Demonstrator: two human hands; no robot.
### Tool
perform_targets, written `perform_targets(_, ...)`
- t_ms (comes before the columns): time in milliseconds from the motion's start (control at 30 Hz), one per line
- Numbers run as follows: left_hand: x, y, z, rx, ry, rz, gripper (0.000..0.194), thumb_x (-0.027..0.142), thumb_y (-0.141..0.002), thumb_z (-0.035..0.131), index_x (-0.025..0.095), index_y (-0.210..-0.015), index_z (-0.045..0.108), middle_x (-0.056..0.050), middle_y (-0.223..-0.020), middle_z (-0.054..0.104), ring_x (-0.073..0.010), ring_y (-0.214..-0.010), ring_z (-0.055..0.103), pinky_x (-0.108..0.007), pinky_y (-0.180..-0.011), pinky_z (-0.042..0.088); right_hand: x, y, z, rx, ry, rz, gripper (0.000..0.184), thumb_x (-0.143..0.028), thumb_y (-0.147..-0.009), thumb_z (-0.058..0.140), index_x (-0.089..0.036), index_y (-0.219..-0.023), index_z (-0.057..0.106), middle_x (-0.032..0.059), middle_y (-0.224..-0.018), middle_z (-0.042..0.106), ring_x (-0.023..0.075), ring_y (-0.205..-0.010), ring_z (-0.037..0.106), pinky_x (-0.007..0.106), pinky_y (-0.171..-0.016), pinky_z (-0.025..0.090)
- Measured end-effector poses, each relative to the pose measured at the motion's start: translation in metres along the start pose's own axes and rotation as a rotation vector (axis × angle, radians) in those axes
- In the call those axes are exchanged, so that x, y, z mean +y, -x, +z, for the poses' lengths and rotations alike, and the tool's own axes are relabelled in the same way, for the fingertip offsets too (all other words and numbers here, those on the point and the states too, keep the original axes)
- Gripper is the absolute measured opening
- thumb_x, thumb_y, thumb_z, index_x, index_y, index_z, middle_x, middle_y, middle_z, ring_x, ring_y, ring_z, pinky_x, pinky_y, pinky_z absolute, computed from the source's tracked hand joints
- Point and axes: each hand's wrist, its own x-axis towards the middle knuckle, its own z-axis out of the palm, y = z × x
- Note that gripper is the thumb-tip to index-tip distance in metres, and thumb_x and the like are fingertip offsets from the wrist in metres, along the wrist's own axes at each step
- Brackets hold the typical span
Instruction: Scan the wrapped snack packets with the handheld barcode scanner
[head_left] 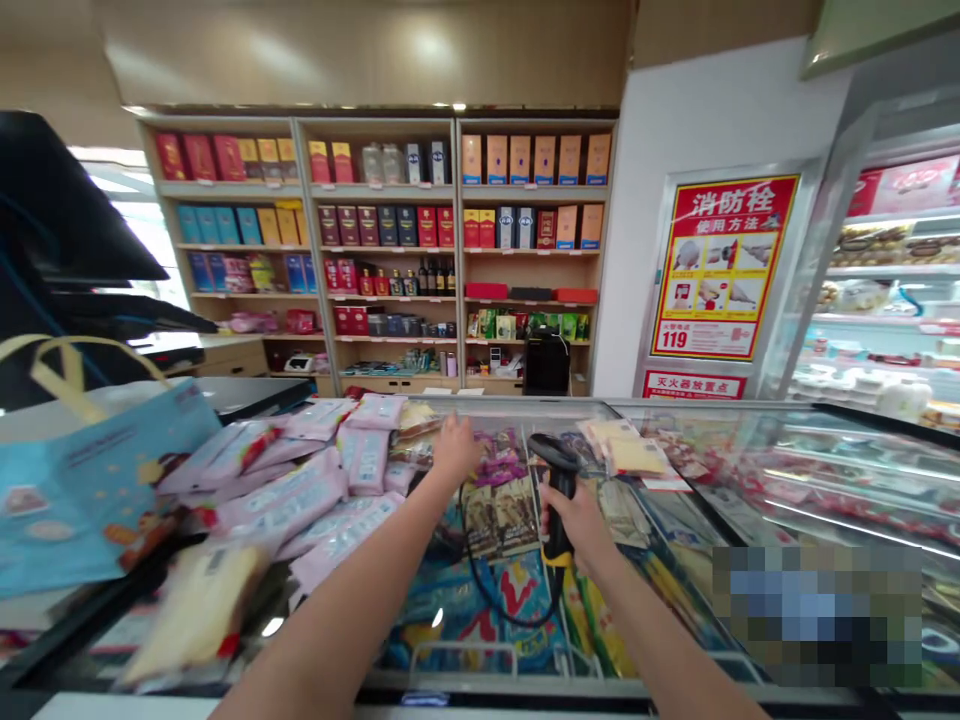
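Note:
My right hand (574, 515) is wrapped round the handle of a black and yellow barcode scanner (556, 490), held upright over the glass top of a display freezer. A black cable (499, 612) loops down from the scanner's base. My left hand (456, 448) stretches over the glass, beside a clear-wrapped brown and cream food pack (414, 432). Its fingers look apart and empty, though slightly blurred. Left of it lies a pile of pale pink-lilac packets (311, 495). Several cream-coloured packs (624, 447) rest on the glass beyond the scanner.
A blue carrier bag (97, 480) stands at the left, below a dark monitor (75, 210). Another wrapped cream pack (196, 610) lies at the near left. Shelves of boxed goods (382, 225) line the back wall. A red fire-hydrant poster (724, 265) and a lit display fridge (885, 290) are at right.

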Motion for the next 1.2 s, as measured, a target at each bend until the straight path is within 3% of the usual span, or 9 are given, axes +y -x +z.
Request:
perform_targets(167, -0.064, -0.014, -0.020, 0.101, -0.111, -0.058, 0.049, 0.032, -0.086, 0.055, 0.013, -0.132, 0.054, -0.021, -0.149, 0.044, -0.0343, -0.141, 0.036, -0.051, -0.112, 0.031, 0.018, -0.006, 0.054, -0.102, -0.042, 0.053, 0.040, -0.038, -0.058, 0.078, -0.022, -0.080, 0.049, -0.0078, -0.050, 0.054, 0.0120, -0.040, 0.052, 0.024, -0.039, 0.046)
perform_targets(233, -0.078, -0.017, -0.021, 0.079, -0.155, -0.032, 0.046, 0.025, -0.087, 0.052, 0.013, -0.131, 0.055, -0.021, -0.146, 0.049, -0.0339, -0.143, 0.034, -0.053, -0.115, 0.025, 0.028, -0.009, 0.067, -0.078, -0.048, 0.047, 0.041, -0.039, -0.057, 0.078, -0.023, -0.079, 0.048, -0.0080, -0.049, 0.053, 0.0126, -0.039, 0.052, 0.024, -0.037, 0.045)
perform_targets(300, -0.087, -0.019, -0.020, 0.018, -0.195, -0.010, 0.039, 0.014, -0.088, 0.044, 0.014, -0.122, 0.062, -0.019, -0.135, 0.059, -0.0312, -0.138, 0.042, -0.052, -0.115, 0.022, 0.037, -0.011, 0.073, -0.067, -0.033, 0.023, 0.039, -0.039, -0.057, 0.077, -0.023, -0.078, 0.048, -0.0079, -0.049, 0.053, 0.0129, -0.039, 0.051, 0.024, -0.036, 0.043)
perform_targets(467, -0.102, -0.024, -0.019, 0.038, -0.243, 0.008, 0.042, 0.005, -0.088, 0.033, 0.015, -0.105, 0.070, -0.016, -0.111, 0.071, -0.0259, -0.112, 0.063, -0.047, -0.112, 0.027, 0.046, -0.014, 0.061, -0.082, 0.022, 0.005, 0.036, -0.038, -0.060, 0.077, -0.023, -0.075, 0.048, -0.0069, -0.049, 0.053, 0.0121, -0.037, 0.050, 0.025, -0.037, 0.044)
perform_targets(600, -0.107, -0.026, -0.018, 0.063, -0.282, 0.028, 0.042, 0.007, -0.087, 0.033, 0.014, -0.103, 0.071, -0.017, -0.113, 0.069, -0.0276, -0.113, 0.061, -0.046, -0.111, 0.027, 0.046, -0.019, 0.051, -0.051, 0.029, 0.007, 0.038, -0.039, -0.058, 0.078, -0.022, -0.073, 0.048, -0.0057, -0.049, 0.053, 0.0132, -0.038, 0.051, 0.026, -0.036, 0.045)
perform_targets(867, -0.103, -0.023, -0.019, 0.059, -0.343, 0.024, 0.041, 0.009, -0.087, 0.035, 0.016, -0.103, 0.073, -0.018, -0.119, 0.065, -0.0317, -0.112, 0.057, -0.047, -0.099, 0.036, 0.050, -0.021, 0.053, -0.029, 0.054, -0.006, 0.035, -0.038, -0.058, 0.074, -0.023, -0.075, 0.047, -0.0063, -0.047, 0.054, 0.0136, -0.036, 0.051, 0.025, -0.034, 0.044)
perform_targets(1033, -0.104, -0.016, -0.042, -0.069, -0.352, 0.149, 0.037, 0.007, -0.084, 0.039, 0.015, -0.095, 0.073, -0.018, -0.115, 0.066, -0.0303, -0.112, 0.058, -0.045, -0.097, 0.040, 0.050, -0.022, 0.053, -0.056, 0.033, -0.020, 0.036, -0.038, -0.059, 0.074, -0.024, -0.075, 0.045, -0.0081, -0.047, 0.052, 0.0130, -0.035, 0.050, 0.024, -0.034, 0.043)
perform_targets(1133, -0.118, -0.009, -0.057, -0.173, -0.330, 0.215, 0.027, 0.011, -0.082, 0.047, 0.015, -0.088, 0.073, -0.017, -0.109, 0.069, -0.0303, -0.105, 0.063, -0.041, -0.090, 0.046, 0.051, -0.021, 0.053, -0.070, 0.024, -0.033, 0.036, -0.039, -0.059, 0.074, -0.023, -0.075, 0.045, -0.0083, -0.047, 0.052, 0.0128, -0.036, 0.050, 0.024, -0.034, 0.042)
perform_targets(1200, -0.130, -0.004, -0.062, -0.207, -0.292, 0.178, 0.019, 0.013, -0.077, 0.055, 0.015, -0.081, 0.073, -0.017, -0.103, 0.070, -0.0300, -0.099, 0.066, -0.038, -0.086, 0.048, 0.049, -0.020, 0.055, -0.083, 0.027, -0.034, 0.035, -0.038, -0.060, 0.073, -0.023, -0.076, 0.046, -0.0083, -0.047, 0.052, 0.0127, -0.036, 0.050, 0.024, -0.034, 0.043)
